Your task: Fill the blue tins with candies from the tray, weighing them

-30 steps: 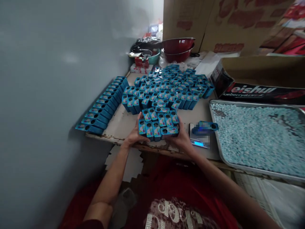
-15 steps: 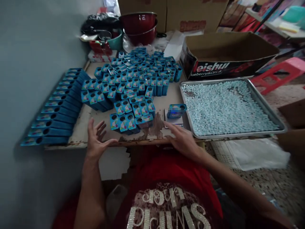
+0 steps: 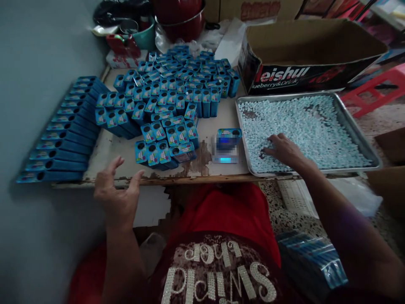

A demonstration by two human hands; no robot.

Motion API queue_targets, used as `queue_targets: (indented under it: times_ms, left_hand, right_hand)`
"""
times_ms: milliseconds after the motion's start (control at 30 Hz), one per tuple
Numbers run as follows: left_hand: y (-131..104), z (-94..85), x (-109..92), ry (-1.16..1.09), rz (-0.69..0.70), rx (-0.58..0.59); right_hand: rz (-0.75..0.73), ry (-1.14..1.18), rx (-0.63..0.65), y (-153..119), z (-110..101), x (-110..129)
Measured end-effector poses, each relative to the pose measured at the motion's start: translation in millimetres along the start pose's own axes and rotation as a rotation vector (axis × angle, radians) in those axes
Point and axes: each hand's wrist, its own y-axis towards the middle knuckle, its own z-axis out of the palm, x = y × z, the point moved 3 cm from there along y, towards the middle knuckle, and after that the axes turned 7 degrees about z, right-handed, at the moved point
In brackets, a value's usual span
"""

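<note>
Pale blue pellets point(image 3: 303, 126) cover a metal tray point(image 3: 373, 162) on the right side of the table. The fingertips of my right hand point(image 3: 281, 150) are down among the pellets near the tray's left part; whether they hold any is too small to tell. A single blue container point(image 3: 229, 136) stands on a small scale point(image 3: 225, 159) with a lit display, just left of the tray. My left hand point(image 3: 122, 185) is raised at the table's front edge, fingers apart and curved, holding nothing. Many blue containers point(image 3: 163, 150) with dark round openings stand grouped beyond it.
A row of blue containers point(image 3: 60, 154) lines the table's left side. Behind the tray stands an open cardboard box point(image 3: 284, 80). Dark red bowls point(image 3: 186, 27) and a teal bowl point(image 3: 146, 38) are at the back. A red stool point(image 3: 373, 90) is at right.
My right hand has moved right from beside the scale into the pellets. My left hand has shifted slightly left and down. The scale's display now shows lit, and the view has tilted down.
</note>
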Motion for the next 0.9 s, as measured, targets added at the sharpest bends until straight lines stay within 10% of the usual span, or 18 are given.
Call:
queue_targets:
  times_ms: [167,400,700,900]
  left_hand:
    - [13.2,10.6,-43.3,0.068,0.301,0.016]
    - [20.4,37.2,-103.6,-0.061,0.427,0.099]
    - [5.8,72.0,-155.1,-0.171,0.502,0.349]
    - [-3.5,85.9,-151.1,-0.195,0.493,0.381]
  right_hand:
    - [0.034,0.374,0.006,15.0,-9.4,-19.1]
    - [0.360,1.494,0.375,6.5,-7.8,-23.0]
    - [0.114,1.252,0.536,32.2,-5.3,-11.3]
    - [-0.153,1.114,0.547,37.3,-63.0,45.6]
